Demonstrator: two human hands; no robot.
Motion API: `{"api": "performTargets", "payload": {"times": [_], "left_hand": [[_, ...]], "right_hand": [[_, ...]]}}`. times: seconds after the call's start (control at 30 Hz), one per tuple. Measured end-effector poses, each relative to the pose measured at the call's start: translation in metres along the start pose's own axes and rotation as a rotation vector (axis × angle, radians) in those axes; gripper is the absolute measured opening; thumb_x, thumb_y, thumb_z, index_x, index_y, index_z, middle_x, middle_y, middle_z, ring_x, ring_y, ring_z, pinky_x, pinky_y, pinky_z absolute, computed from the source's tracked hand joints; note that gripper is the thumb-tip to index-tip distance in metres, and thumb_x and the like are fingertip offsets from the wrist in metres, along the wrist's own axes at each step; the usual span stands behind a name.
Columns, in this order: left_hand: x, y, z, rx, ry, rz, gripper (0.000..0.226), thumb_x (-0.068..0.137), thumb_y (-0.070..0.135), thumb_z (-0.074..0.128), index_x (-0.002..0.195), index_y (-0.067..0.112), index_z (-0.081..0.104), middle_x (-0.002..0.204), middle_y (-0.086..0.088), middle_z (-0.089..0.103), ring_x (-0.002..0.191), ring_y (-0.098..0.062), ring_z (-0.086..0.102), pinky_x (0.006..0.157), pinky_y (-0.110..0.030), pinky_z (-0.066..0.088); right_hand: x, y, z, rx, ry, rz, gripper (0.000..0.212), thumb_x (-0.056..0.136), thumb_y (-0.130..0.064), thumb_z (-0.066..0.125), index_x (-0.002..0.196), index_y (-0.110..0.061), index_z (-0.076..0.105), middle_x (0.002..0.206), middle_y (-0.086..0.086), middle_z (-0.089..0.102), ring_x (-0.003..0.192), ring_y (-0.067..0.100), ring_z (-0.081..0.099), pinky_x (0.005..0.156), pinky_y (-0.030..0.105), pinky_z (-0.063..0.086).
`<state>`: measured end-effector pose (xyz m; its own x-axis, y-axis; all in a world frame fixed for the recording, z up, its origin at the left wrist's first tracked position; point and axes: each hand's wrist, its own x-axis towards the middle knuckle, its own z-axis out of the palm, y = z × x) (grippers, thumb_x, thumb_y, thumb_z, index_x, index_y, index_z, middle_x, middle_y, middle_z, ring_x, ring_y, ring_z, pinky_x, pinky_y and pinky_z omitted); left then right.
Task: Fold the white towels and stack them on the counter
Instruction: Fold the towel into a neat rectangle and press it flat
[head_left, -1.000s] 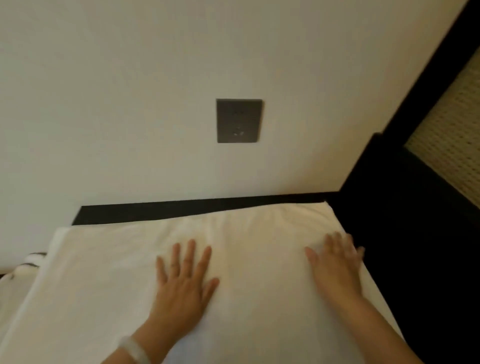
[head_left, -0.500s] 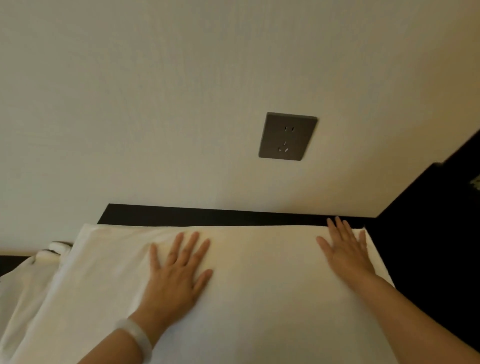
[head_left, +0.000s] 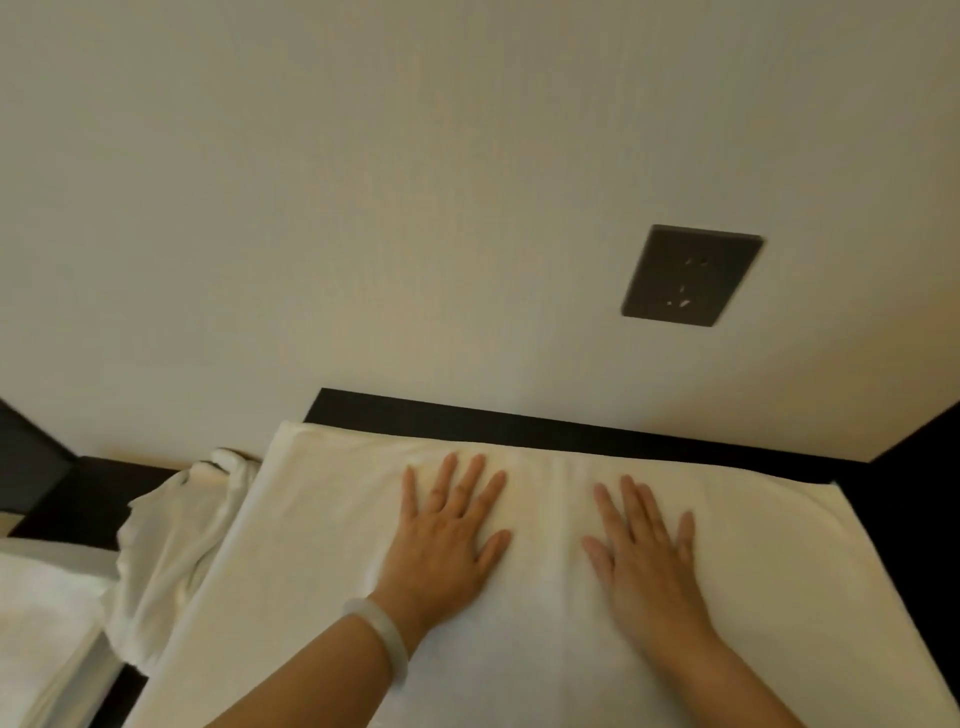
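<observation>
A plain, matt cream wall (head_left: 363, 197) fills the upper part of the view, smooth and unmarked apart from its one fitting. Below it the large white towel (head_left: 311, 561) lies spread flat on the dark counter (head_left: 519, 418), its far edge a soft rounded fold running parallel to the wall, with a faint crease down its middle between the two hands; the cloth looks thick and smooth. The counter shows as a narrow black strip between towel and wall, meeting a dark panel (head_left: 914, 467) at the right. A second white towel (head_left: 166, 545) sits crumpled and bunched just beside the flat one's left edge, touching it. Further left, another flat white cloth (head_left: 47, 618) lies at the frame's lower corner. The left hand (head_left: 447, 535) rests palm down on the flat towel with straight, spread fingers, and the right hand (head_left: 644, 556) lies the same way near it, both flat on the cloth and apart from each other. A dark grey rectangular socket plate (head_left: 691, 275) is set in the wall above the right hand. A pale, translucent bangle (head_left: 382, 634) circles the left wrist
</observation>
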<state>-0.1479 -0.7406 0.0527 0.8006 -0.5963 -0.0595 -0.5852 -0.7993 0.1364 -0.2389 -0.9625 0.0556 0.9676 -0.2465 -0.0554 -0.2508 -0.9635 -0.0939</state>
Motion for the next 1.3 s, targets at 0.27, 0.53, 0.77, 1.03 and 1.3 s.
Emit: {"api": "performTargets", "payload": {"times": [0.27, 0.53, 0.77, 1.03, 1.3], "left_hand": [[0.01, -0.068, -0.01, 0.052, -0.036, 0.221, 0.065, 0.096, 0.063, -0.002, 0.155, 0.037, -0.007, 0.162, 0.01, -0.015, 0.15, -0.014, -0.017, 0.12, -0.046, -0.013], [-0.013, -0.131, -0.033, 0.049, -0.008, -0.568, 0.072, 0.09, 0.065, -0.009, 0.155, 0.033, -0.013, 0.164, -0.006, -0.014, 0.15, -0.037, -0.011, 0.114, -0.067, 0.003], [-0.014, -0.147, -0.03, -0.068, -0.033, -0.433, 0.066, 0.095, 0.062, 0.002, 0.155, 0.037, -0.008, 0.164, 0.004, -0.014, 0.151, -0.024, -0.012, 0.12, -0.056, 0.007], [-0.038, -0.074, -0.013, -0.063, -0.06, -0.33, 0.079, 0.079, 0.073, -0.021, 0.151, 0.04, -0.02, 0.161, -0.001, -0.025, 0.147, -0.03, -0.026, 0.115, -0.064, -0.012], [-0.029, -0.083, -0.004, 0.023, -0.044, -0.311, 0.074, 0.077, 0.069, -0.021, 0.146, 0.043, -0.028, 0.161, 0.005, -0.024, 0.148, -0.026, -0.022, 0.114, -0.067, -0.005]], "right_hand": [[0.02, -0.042, -0.003, -0.031, -0.121, 0.316, 0.07, 0.096, -0.064, 0.005, 0.156, -0.034, -0.013, 0.165, 0.004, -0.014, 0.15, 0.034, -0.014, 0.115, 0.067, -0.006], [0.021, -0.038, 0.001, 0.004, -0.114, 0.329, 0.066, 0.096, -0.062, 0.003, 0.155, -0.037, -0.014, 0.165, 0.0, -0.015, 0.151, 0.029, -0.016, 0.117, 0.062, -0.009], [0.02, -0.039, 0.0, -0.022, -0.103, 0.341, 0.066, 0.096, -0.062, 0.004, 0.155, -0.037, -0.012, 0.165, -0.001, -0.012, 0.151, 0.028, -0.012, 0.118, 0.061, -0.005], [0.015, -0.013, -0.017, 0.097, -0.105, 0.345, 0.063, 0.101, -0.057, 0.014, 0.157, -0.034, -0.003, 0.166, -0.004, -0.008, 0.152, 0.02, -0.012, 0.12, 0.056, -0.008], [-0.026, 0.093, -0.014, 0.008, -0.114, 0.626, 0.066, 0.096, -0.066, 0.007, 0.154, -0.042, -0.012, 0.165, -0.006, -0.014, 0.151, 0.025, -0.014, 0.118, 0.06, -0.007]]}}
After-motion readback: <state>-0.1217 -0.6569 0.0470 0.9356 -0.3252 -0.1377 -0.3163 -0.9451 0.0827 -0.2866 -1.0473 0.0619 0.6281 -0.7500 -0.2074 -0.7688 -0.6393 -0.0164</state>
